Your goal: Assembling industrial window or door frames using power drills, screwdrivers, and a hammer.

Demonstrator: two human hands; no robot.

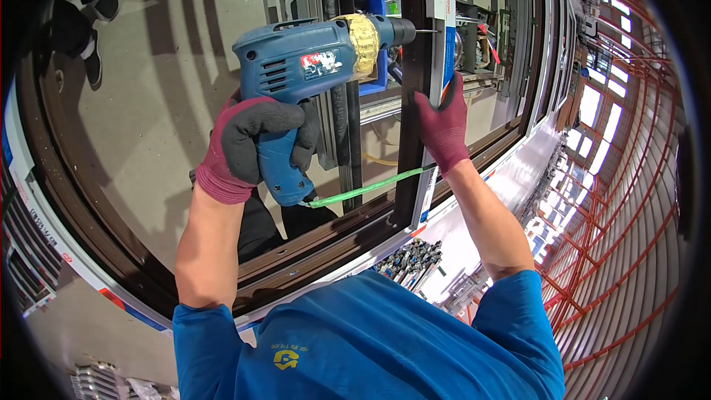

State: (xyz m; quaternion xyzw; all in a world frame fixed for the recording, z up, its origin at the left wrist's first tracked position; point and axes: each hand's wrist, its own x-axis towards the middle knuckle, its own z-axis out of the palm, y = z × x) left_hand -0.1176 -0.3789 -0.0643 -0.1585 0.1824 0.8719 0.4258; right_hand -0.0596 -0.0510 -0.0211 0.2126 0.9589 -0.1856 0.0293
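Observation:
My left hand (259,137), in a maroon glove with dark palm and fingers, is wrapped round the grip of a blue power drill (296,67). Yellowish tape (363,46) circles the drill's front, and its thin bit points right, across a dark brown metal frame bar (416,130). Whether the tip touches the bar, I cannot tell. Lower down the same bar, my gloved right hand (446,124) grips it, thumb on the near side and fingers beyond. A green-wrapped cord (370,187) runs from the drill's base toward my right wrist.
The bar belongs to a large brown frame (296,263) with white protective film, spanning in front of me. Behind it are a blue bin (372,81) and upright metal profiles (331,0). Another person's shoes (104,4) stand at the upper left. Small metal parts (409,261) lie in a pile.

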